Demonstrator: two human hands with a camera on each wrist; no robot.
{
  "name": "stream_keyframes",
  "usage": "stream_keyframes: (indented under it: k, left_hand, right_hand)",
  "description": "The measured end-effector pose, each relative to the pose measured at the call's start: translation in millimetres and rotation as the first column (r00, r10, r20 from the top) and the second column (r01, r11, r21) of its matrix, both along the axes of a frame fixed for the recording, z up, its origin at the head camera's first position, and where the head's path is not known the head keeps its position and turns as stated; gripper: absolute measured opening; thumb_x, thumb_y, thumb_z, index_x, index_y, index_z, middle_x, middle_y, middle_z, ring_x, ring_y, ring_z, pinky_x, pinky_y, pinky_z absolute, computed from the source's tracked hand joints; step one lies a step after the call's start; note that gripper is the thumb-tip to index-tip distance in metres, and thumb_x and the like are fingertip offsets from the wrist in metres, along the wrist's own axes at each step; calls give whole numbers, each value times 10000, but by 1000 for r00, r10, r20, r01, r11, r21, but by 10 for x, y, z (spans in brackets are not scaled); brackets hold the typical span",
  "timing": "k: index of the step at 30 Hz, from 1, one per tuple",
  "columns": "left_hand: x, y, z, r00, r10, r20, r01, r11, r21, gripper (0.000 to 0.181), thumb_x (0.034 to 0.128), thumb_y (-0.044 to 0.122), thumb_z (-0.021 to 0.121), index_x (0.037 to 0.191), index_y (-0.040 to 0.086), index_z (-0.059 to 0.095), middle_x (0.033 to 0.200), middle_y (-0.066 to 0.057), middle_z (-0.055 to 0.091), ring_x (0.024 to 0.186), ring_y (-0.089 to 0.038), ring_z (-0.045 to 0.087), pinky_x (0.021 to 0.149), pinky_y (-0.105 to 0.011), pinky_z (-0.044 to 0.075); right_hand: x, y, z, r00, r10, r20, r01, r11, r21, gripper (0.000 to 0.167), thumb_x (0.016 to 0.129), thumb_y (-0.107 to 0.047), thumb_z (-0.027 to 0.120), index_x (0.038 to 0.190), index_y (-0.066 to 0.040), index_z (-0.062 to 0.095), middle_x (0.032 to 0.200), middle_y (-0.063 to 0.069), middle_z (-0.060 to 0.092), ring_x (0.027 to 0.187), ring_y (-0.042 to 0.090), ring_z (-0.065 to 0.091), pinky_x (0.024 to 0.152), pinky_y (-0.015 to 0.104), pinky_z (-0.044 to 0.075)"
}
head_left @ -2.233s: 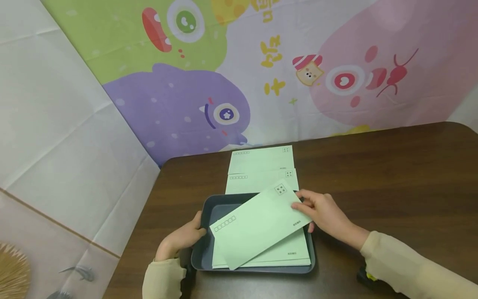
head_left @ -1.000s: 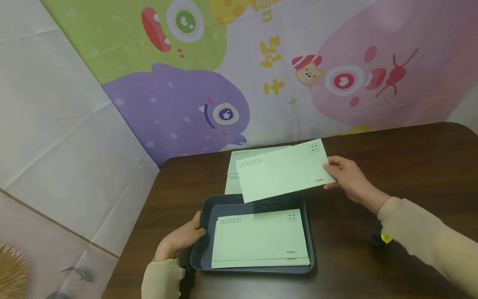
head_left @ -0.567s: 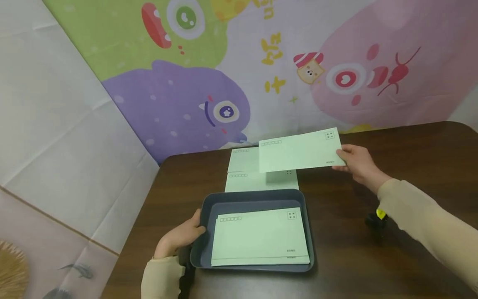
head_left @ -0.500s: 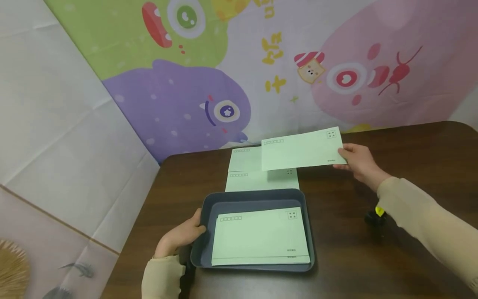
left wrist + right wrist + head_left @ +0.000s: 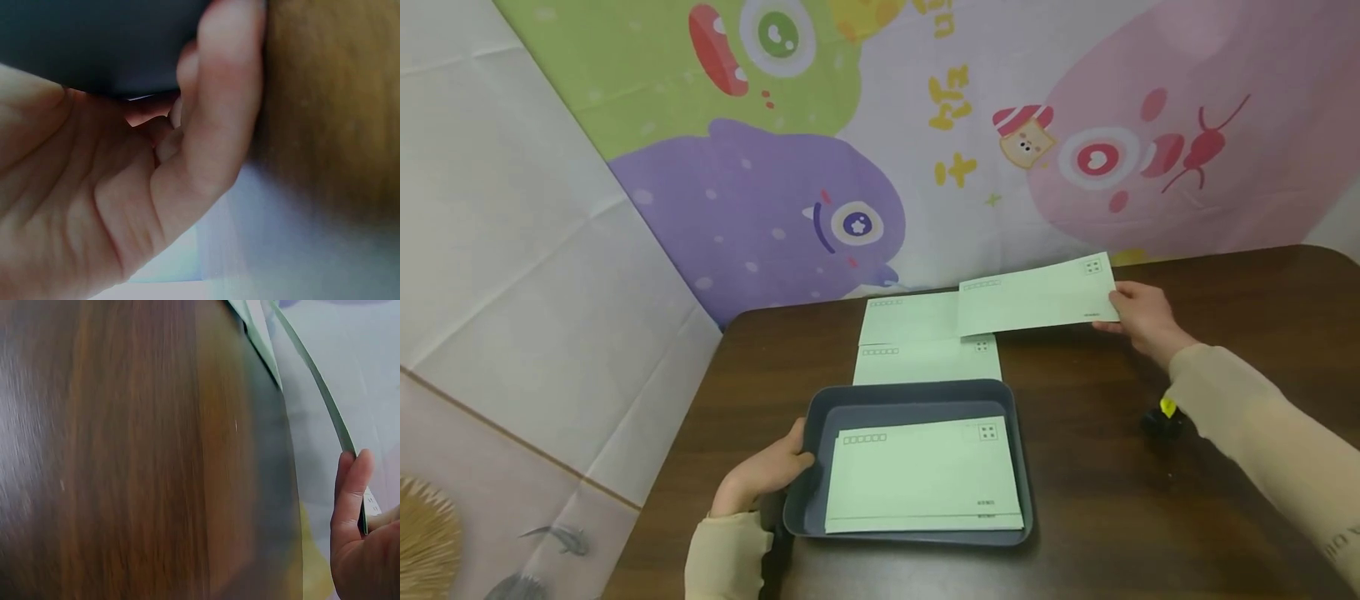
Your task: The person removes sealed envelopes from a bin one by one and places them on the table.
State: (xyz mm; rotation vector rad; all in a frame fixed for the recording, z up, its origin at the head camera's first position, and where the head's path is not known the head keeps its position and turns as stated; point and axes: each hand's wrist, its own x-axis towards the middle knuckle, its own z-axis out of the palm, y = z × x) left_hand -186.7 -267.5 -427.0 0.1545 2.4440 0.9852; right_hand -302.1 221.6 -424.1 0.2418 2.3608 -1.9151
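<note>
At its right end, a pale green envelope (image 5: 1030, 298) is pinched between the thumb and fingers of my right hand (image 5: 1142, 317). It is tilted above the back of the table, its left end overlapping a flat envelope (image 5: 906, 318). In the right wrist view the held envelope (image 5: 322, 381) appears edge-on and slightly bowed. My left hand (image 5: 767, 473) grips the left rim of a dark grey tray (image 5: 887, 407), thumb over the wall; in the left wrist view its fingers (image 5: 219, 106) curl against the tray's outside. Several envelopes (image 5: 925, 479) lie stacked inside the tray.
Another envelope (image 5: 925, 364) lies flat behind the tray, its front part hidden. The brown table (image 5: 1247, 333) extends to the right, against a cartoon-printed cloth (image 5: 940, 225). A small black-and-yellow object (image 5: 1163, 417) shows by the right sleeve.
My right hand has lifted the envelope from the tray's stack and carried it back and to the right, straightening it. The left hand has stayed on the tray.
</note>
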Motion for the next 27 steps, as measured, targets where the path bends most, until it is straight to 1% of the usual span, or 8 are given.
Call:
stream_keyframes:
  k: [3, 5, 7, 10, 13, 15, 20, 27]
  left_hand:
    - [2, 1, -1, 1000, 17, 15, -17, 1000, 2, 645, 901, 60, 384, 1436, -42, 38, 1494, -221, 105, 1366, -334, 110, 1071, -534, 132]
    - [4, 5, 0, 999, 26, 23, -27, 1000, 8, 649, 902, 67, 383, 1439, -34, 34, 1497, -212, 104, 1367, -327, 108, 1073, -531, 131]
    - [0, 4, 3, 999, 28, 19, -28, 1000, 9, 647, 900, 66, 385, 1441, -29, 43, 1495, -209, 116, 1365, -323, 120, 1071, -529, 138]
    - [-10, 4, 7, 1000, 25, 7, -25, 1000, 13, 638, 895, 56, 388, 1440, -25, 67, 1487, -203, 152, 1353, -315, 157, 1062, -525, 166]
    - [-20, 6, 7, 1000, 20, -2, -20, 1000, 16, 623, 891, 49, 391, 1434, -23, 95, 1475, -202, 184, 1334, -315, 197, 1051, -524, 189]
    - [-15, 9, 10, 1000, 27, 8, -27, 999, 17, 637, 895, 57, 391, 1441, -19, 72, 1487, -199, 157, 1349, -315, 168, 1059, -529, 171]
    - [7, 9, 19, 998, 47, 37, -47, 999, 16, 652, 902, 78, 399, 1452, 8, 55, 1503, -185, 120, 1368, -323, 124, 1062, -545, 151]
    - [8, 3, 13, 999, 40, 33, -40, 999, 3, 659, 913, 93, 391, 1450, -1, 22, 1509, -193, 67, 1377, -331, 72, 1073, -541, 117]
  right_hand:
    - [-21, 78, -16, 1000, -21, 18, 21, 999, 35, 533, 970, -202, 251, 1417, 71, 155, 1389, 308, 267, 612, -79, 550, 691, 259, 531]
    - [-29, 138, -29, 999, -31, 37, 29, 997, 71, 542, 967, -222, 252, 1425, 51, 155, 1375, 306, 299, 589, -55, 582, 577, 233, 517]
    - [-48, 202, -45, 998, -38, 54, 32, 994, 102, 551, 964, -240, 253, 1432, 30, 149, 1370, 304, 313, 575, -36, 602, 466, 222, 458]
    - [-70, 284, -57, 996, -36, 76, 23, 987, 161, 566, 961, -269, 248, 1441, 5, 128, 1375, 305, 316, 574, -29, 612, 381, 242, 347]
    - [-82, 344, -62, 996, -32, 87, 12, 975, 222, 573, 962, -286, 235, 1445, -6, 105, 1382, 308, 306, 571, -39, 606, 379, 263, 342]
    - [-85, 366, -67, 995, -42, 93, 18, 970, 243, 573, 963, -288, 234, 1444, -4, 105, 1376, 310, 312, 565, -36, 602, 387, 268, 353]
    - [-94, 385, -106, 993, -73, 96, 48, 969, 242, 557, 961, -256, 237, 1431, 28, 143, 1364, 330, 313, 527, -40, 581, 436, 246, 421]
    - [-69, 424, -121, 990, -87, 109, 53, 959, 278, 569, 955, -294, 261, 1437, -5, 169, 1381, 315, 304, 528, -55, 577, 416, 261, 379]
